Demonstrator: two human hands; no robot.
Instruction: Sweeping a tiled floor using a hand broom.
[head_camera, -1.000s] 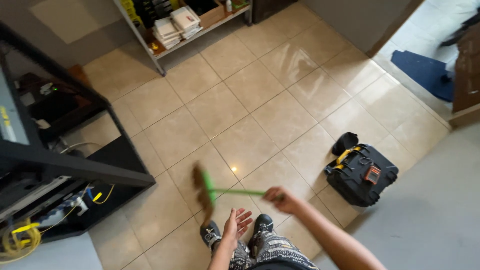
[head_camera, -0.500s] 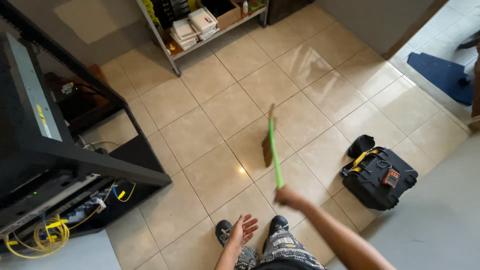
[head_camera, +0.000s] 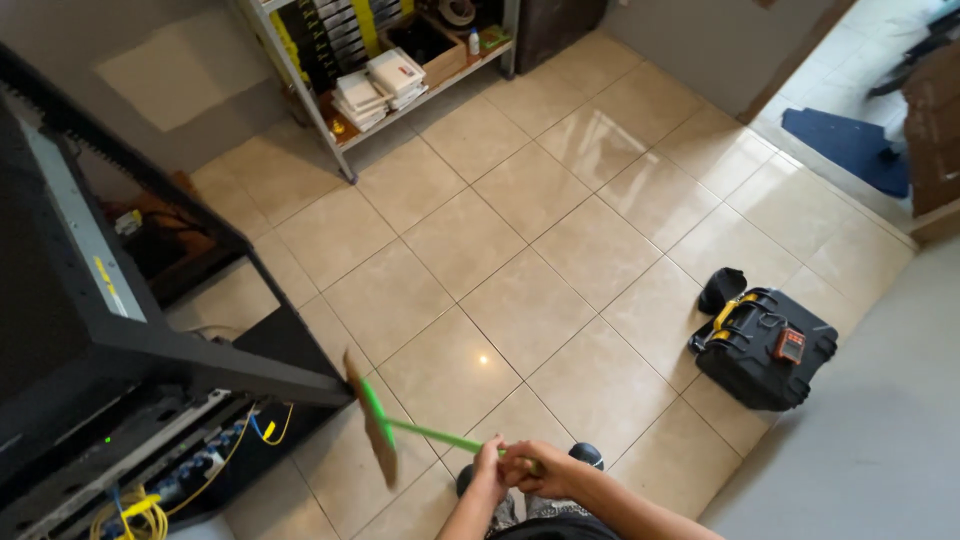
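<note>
A broom with a green handle (head_camera: 425, 433) and a brown brush head (head_camera: 370, 418) stretches left across the beige tiled floor (head_camera: 520, 230), its head next to the black rack's corner. My right hand (head_camera: 545, 467) grips the near end of the handle. My left hand (head_camera: 490, 465) is closed on the handle just beside it. Both forearms come in from the bottom edge, above my dark shoes (head_camera: 585, 455).
A black open-frame equipment rack (head_camera: 150, 340) with yellow and blue cables fills the left. A black tool case (head_camera: 765, 345) with yellow trim lies at the right. A metal shelf (head_camera: 390, 85) with white boxes stands at the back. A blue mat (head_camera: 850, 145) lies past the doorway.
The broom swung from pointing away from me to pointing left, its head now by the rack. My left hand, open and free before, closed onto the handle.
</note>
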